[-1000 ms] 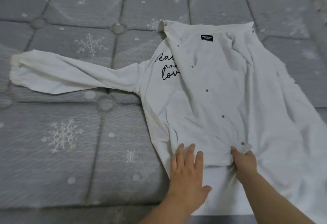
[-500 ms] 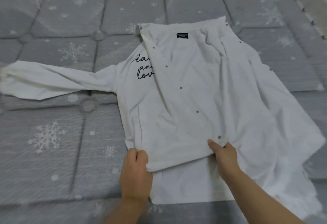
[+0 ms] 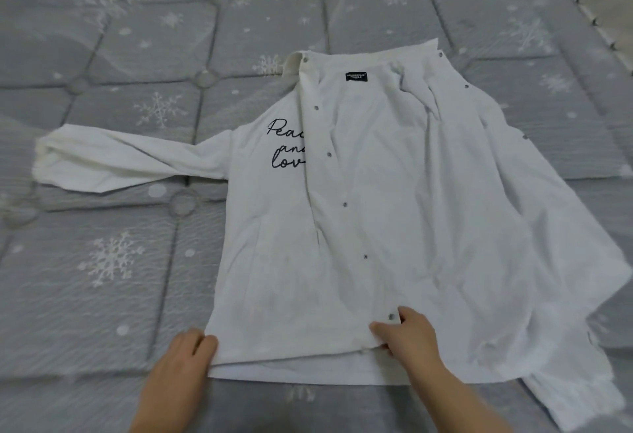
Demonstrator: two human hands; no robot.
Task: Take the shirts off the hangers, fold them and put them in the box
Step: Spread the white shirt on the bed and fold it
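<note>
Shirt (image 3: pixel 394 227): flat on bed (image 3: pixel 102 278)
Left hand (image 3: pixel 186 360): grip pinching hem corner
Right hand (image 3: pixel 407 336): grip pinching front edge

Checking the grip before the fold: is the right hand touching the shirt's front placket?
Touching. The head view shows the right hand pinching the placket of the shirt by its lowest snap.

White snap-button shirt (image 3: pixel 394 227) lies flat, unbuttoned, 1 sleeve stretched leftward.
</note>
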